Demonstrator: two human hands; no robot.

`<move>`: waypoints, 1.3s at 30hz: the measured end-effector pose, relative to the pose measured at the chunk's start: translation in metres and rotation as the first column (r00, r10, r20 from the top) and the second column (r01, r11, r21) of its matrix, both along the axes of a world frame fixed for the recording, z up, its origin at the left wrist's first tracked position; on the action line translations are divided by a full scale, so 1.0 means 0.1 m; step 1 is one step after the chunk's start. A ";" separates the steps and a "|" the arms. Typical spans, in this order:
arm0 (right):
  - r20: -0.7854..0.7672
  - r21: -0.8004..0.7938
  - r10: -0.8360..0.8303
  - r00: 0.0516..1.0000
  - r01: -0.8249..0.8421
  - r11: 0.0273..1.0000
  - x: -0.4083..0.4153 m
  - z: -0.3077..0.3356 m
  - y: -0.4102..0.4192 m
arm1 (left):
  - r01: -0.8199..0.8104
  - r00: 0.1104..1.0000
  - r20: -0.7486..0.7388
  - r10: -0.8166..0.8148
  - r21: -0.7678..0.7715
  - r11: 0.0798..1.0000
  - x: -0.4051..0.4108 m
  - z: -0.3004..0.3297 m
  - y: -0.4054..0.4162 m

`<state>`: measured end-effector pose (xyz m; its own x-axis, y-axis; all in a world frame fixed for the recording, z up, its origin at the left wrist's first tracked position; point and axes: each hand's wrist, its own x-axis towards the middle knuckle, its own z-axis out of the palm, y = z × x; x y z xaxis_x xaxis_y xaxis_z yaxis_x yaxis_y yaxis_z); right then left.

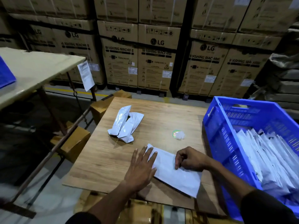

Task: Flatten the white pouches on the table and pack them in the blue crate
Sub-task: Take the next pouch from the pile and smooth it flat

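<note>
A white pouch (174, 168) lies flat on the wooden desk (100, 159) right in front of you, its long axis running diagonally from the far left corner to the near right corner. Your left hand (140, 167) rests on its far-left end with fingers straight and spread, palm pressing down. Your right hand (189, 159) sits on the pouch's right side with fingers curled, the fingertips pressing or pinching its surface; which of the two you cannot tell. The blue crate (216, 126) stands just to the right of the pouch, touching the desk's right edge, with many flattened pouches already stacked inside. So the crate lies to the right of the pouch, and your right hand is the nearer one to carry it over. Further away, left of centre, a small heap of crumpled pouches (125, 125) waits, well apart from both hands.
</note>
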<state>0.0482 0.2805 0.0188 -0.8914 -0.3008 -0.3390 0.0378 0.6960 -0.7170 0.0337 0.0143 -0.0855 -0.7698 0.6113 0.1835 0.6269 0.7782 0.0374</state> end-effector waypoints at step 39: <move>-0.462 0.521 -0.074 0.884 0.338 0.783 0.70 -1.36 -0.46 | -0.066 0.994 0.101 0.047 0.196 0.978 0.13 -0.53 0.38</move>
